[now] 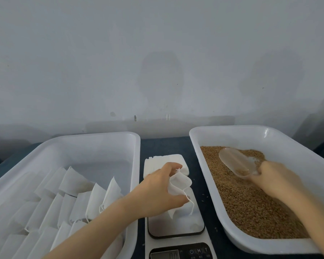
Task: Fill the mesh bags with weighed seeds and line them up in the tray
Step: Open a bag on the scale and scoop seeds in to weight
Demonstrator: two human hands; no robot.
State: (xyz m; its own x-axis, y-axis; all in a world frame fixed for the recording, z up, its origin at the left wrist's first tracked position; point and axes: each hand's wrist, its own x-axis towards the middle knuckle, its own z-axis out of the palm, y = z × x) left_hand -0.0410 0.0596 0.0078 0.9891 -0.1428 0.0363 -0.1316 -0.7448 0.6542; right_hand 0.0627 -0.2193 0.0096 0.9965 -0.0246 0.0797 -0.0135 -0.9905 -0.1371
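Head view. The left grip (157, 189) pinches a white mesh bag (178, 184) between thumb and curled fingers, with the bag's mouth held open and turned toward the right grip (275, 178). A drawstring loop hangs from the bag below the thumb. The bag is directly over the white platform of the scale (176, 227), which lies under and just nearer than the left grip; whether the bag's lower corner touches the platform cannot be told. The scale's dark control panel sits at the near edge of the view, its readout illegible. Just beyond the left grip lies a flat white stack (163, 159) of empty bags on the dark tabletop (165, 144). To the left of the left grip stands the left tray (101, 134), white plastic, holding lined bags (79, 193) in overlapping rows, the forearm passing over its near right corner. The right grip is clenched round the handle of a clear scoop (236, 161), which points away from it and to the left, carrying only a few grains at its handle end. Scoop and right grip are over the brown seeds (251, 202) that fill the seed tray (288, 139). Between the two grips, a few loose grains lie on the tabletop.
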